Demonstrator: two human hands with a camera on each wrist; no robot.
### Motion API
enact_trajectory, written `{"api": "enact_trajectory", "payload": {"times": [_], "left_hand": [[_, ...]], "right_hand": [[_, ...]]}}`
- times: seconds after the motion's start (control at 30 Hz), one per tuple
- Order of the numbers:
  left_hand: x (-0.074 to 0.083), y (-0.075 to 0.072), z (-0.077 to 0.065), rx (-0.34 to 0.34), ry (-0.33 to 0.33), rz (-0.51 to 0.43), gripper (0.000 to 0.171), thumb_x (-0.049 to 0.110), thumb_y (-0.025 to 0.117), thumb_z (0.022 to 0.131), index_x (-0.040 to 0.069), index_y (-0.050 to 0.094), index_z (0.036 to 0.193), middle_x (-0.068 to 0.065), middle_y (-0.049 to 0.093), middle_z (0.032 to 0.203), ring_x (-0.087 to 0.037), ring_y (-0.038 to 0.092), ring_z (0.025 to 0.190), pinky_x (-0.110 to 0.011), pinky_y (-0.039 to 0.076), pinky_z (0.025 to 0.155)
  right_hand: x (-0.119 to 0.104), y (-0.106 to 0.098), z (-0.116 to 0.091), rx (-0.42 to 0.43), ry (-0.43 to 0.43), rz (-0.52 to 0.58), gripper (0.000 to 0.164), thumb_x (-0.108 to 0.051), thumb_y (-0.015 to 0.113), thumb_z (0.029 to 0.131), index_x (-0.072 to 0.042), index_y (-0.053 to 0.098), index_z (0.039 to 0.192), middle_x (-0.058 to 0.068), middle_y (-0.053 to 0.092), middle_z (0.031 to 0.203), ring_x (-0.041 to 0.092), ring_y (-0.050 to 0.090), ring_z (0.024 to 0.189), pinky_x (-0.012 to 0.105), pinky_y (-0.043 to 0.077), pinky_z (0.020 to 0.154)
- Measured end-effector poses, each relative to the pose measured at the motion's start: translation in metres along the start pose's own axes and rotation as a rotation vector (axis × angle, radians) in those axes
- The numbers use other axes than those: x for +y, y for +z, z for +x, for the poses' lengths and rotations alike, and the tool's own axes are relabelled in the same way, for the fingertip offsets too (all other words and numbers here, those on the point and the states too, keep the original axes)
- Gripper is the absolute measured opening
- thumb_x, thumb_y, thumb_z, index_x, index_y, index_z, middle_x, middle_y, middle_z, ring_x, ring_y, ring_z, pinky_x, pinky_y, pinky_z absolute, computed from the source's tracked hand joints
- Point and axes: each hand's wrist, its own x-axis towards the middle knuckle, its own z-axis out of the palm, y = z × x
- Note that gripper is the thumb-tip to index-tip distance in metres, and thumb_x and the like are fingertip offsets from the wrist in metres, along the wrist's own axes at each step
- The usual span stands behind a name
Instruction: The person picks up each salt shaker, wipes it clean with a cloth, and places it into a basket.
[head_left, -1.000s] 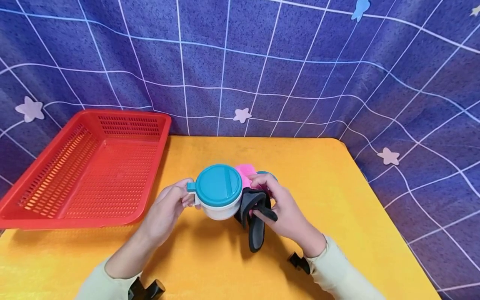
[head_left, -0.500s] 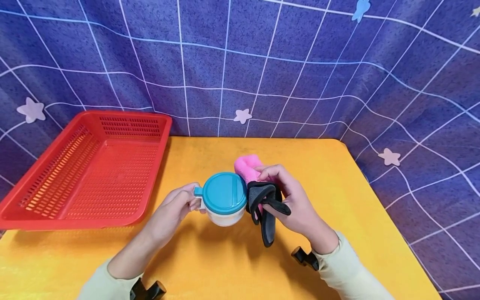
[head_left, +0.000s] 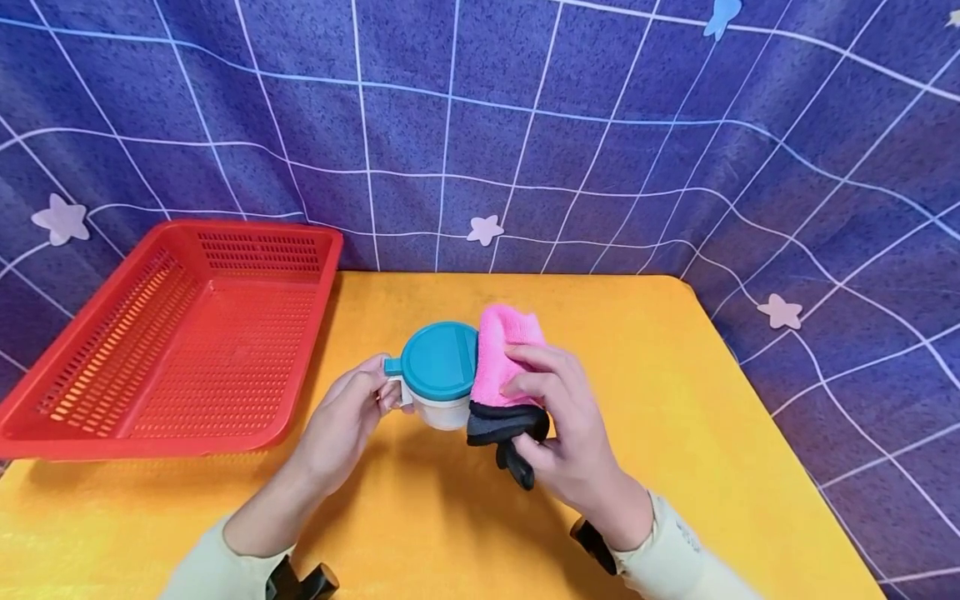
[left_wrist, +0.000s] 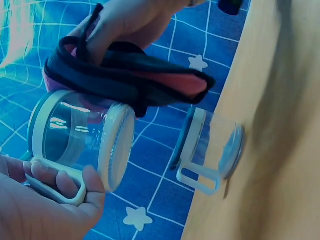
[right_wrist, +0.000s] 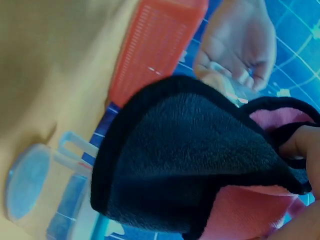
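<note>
My left hand (head_left: 347,417) grips the white handle of a clear jar with a teal lid (head_left: 438,360), held above the table. In my right hand (head_left: 573,417) is a folded cloth, pink on one side (head_left: 504,358) and dark grey with black edging on the other (right_wrist: 190,140). The cloth lies against the jar's right side, the fingers pressing on its pink face. From the left wrist, the clear wall of the held jar (left_wrist: 75,135) shows below the cloth. A second handled jar (left_wrist: 212,145) stands upright on the table; cloth and hand hide it in the head view.
A red perforated basket (head_left: 225,350) stands at the left on the yellow table (head_left: 622,325). Behind and to the right hangs a blue curtain (head_left: 480,125) with white grid lines and stars. Black camera mounts (head_left: 300,579) sit at the wrists.
The cloth has turned so its pink face shows more, and it now overlaps the jar's right edge. The held jar moved right, then slightly back. The second jar's lid, visible earlier, is now covered.
</note>
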Motion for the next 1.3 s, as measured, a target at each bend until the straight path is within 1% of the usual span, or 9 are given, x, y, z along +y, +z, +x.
{"api": "enact_trajectory", "payload": {"times": [0.13,0.2,0.3,0.43,0.6,0.8,0.93,1.13,1.3], "left_hand": [[0.003,0.004,0.000,0.043,0.008,-0.027,0.028,0.010,0.029,0.109,-0.001,0.034,0.083,-0.006,0.036,0.082,-0.024,0.045,0.083,-0.032,0.046,0.082],[0.005,0.005,0.000,0.064,0.010,-0.037,0.027,0.008,0.030,0.108,-0.001,0.034,0.083,-0.005,0.036,0.082,-0.023,0.044,0.083,-0.032,0.046,0.082],[0.007,0.006,0.000,0.078,0.013,-0.041,0.026,0.007,0.029,0.106,0.000,0.034,0.082,-0.005,0.035,0.082,-0.023,0.044,0.083,-0.032,0.046,0.083],[0.009,0.003,0.000,0.042,0.031,-0.014,0.027,0.009,0.028,0.108,0.000,0.033,0.082,-0.004,0.034,0.081,-0.024,0.044,0.083,-0.032,0.045,0.084],[0.010,-0.001,-0.002,-0.033,0.064,0.002,0.028,0.008,0.026,0.109,-0.001,0.033,0.084,-0.005,0.033,0.081,-0.025,0.043,0.083,-0.032,0.044,0.084],[0.012,-0.004,-0.003,-0.101,0.084,0.028,0.029,0.007,0.026,0.109,-0.005,0.036,0.084,-0.007,0.036,0.080,-0.026,0.047,0.083,-0.034,0.044,0.082],[0.012,-0.005,-0.003,-0.109,0.047,0.044,0.031,0.011,0.030,0.111,-0.004,0.039,0.085,-0.005,0.041,0.082,-0.024,0.048,0.083,-0.034,0.045,0.082],[0.007,-0.005,-0.002,-0.087,-0.019,0.044,0.031,0.018,0.034,0.113,0.001,0.043,0.088,-0.005,0.043,0.085,-0.021,0.047,0.083,-0.032,0.045,0.082],[0.006,-0.001,-0.001,-0.019,-0.077,0.025,0.032,0.023,0.036,0.114,0.002,0.044,0.090,-0.006,0.043,0.088,-0.019,0.049,0.084,-0.031,0.046,0.084]], "right_hand": [[0.002,0.007,-0.009,-0.002,0.022,-0.036,0.030,0.001,0.062,0.077,-0.007,0.062,0.106,0.019,0.060,0.130,0.040,0.053,0.120,0.041,0.040,0.107],[0.005,0.008,-0.013,-0.033,0.066,-0.034,0.032,0.003,0.063,0.077,-0.007,0.062,0.107,0.017,0.059,0.132,0.038,0.053,0.123,0.039,0.041,0.109],[0.009,0.009,-0.020,-0.089,0.169,0.010,0.037,0.007,0.063,0.077,-0.008,0.060,0.110,0.014,0.058,0.136,0.033,0.053,0.128,0.029,0.046,0.100],[0.014,0.009,-0.023,-0.123,0.320,0.147,0.039,0.009,0.074,0.081,-0.008,0.057,0.112,0.010,0.057,0.139,0.030,0.053,0.130,0.028,0.050,0.092],[0.020,0.006,-0.022,-0.118,0.451,0.354,0.045,0.007,0.080,0.081,-0.006,0.053,0.115,0.010,0.057,0.138,0.032,0.053,0.130,0.038,0.046,0.106],[0.030,-0.002,-0.020,-0.132,0.469,0.472,0.045,-0.002,0.081,0.083,-0.001,0.052,0.118,0.015,0.058,0.135,0.034,0.055,0.127,0.035,0.045,0.105],[0.032,-0.004,-0.017,-0.130,0.473,0.466,0.044,0.005,0.077,0.082,0.000,0.052,0.118,0.017,0.060,0.132,0.032,0.055,0.127,0.036,0.044,0.107],[0.030,-0.005,-0.011,-0.084,0.478,0.446,0.046,0.013,0.074,0.078,0.001,0.053,0.118,0.017,0.061,0.129,0.031,0.055,0.128,0.036,0.045,0.107],[0.023,-0.003,-0.004,-0.041,0.456,0.417,0.047,0.017,0.075,0.079,0.002,0.054,0.118,0.015,0.058,0.135,0.032,0.059,0.122,0.036,0.047,0.104]]}}
